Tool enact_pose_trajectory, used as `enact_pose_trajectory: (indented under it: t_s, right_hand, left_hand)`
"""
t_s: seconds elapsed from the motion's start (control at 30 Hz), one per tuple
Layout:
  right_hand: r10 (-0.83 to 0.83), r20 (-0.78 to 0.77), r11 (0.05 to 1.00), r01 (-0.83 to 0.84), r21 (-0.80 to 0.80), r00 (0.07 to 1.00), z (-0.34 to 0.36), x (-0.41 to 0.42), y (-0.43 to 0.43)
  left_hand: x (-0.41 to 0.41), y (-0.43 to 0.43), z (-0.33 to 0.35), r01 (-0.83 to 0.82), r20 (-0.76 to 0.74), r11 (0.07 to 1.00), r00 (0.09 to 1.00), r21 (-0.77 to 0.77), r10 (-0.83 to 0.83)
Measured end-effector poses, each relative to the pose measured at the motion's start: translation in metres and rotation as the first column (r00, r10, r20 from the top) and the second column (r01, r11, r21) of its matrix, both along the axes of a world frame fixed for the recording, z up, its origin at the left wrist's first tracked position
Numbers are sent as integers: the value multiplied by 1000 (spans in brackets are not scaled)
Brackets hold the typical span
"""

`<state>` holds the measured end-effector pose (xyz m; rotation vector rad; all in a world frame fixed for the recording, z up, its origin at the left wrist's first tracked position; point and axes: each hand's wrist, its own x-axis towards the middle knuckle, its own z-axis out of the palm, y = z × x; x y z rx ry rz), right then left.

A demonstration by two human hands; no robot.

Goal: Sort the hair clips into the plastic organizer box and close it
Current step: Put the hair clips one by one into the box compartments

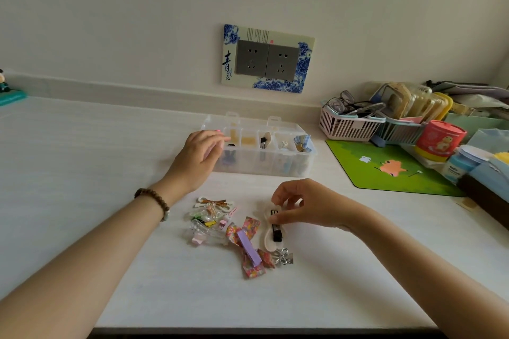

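Note:
A clear plastic organizer box (281, 165) stands open mid-table, lid tipped back, with a few clips in its compartments. My left hand (197, 158) hovers over its left end, fingers loosely curled, and I see nothing in it. A pile of several hair clips (212, 221) lies near the front, with a floral bow clip on a purple base (249, 248) and a small silver bow clip (285, 256) beside it. My right hand (300, 205) pinches the top of a cream oval clip with a black bar (274, 234) that rests on the table.
A green mouse mat (385, 170) lies right of the box. Behind it stand a pink basket with glasses (347, 121), a red tin (440, 140) and stacked clutter. A wall socket (267, 59) sits above. A teal figurine base (11, 96) stands far left.

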<state>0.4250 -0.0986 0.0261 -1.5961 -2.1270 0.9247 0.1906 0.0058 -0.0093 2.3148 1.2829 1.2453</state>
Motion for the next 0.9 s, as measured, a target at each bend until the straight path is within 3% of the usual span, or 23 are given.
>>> enact_pose_trajectory:
  t_s: [0.23,0.4,0.53,0.73,0.9]
  right_hand:
    - [-46,-288,999,44,-17,957,10,2,13]
    - [-155,-451,932,281,228,879,57,5,57]
    - [-180,-331,856,314,410,926,76,-3,102]
    - [-193,86,947,162,279,977,51,-15,140]
    - [-156,137,864,68,499,978,33,-11,142]
  left_hand:
    - [0,-1,0,-3,17,1000,1000,-10,3]
    - [0,0,0,14,10,1000,1000,-24,-14]
    - [-1,2,-2,16,16,1000,1000,-11,-16]
    - [0,4,-3,20,32,1000,999,-17,-20]
    - [0,4,-3,8,23,1000,1000,-15,-7]
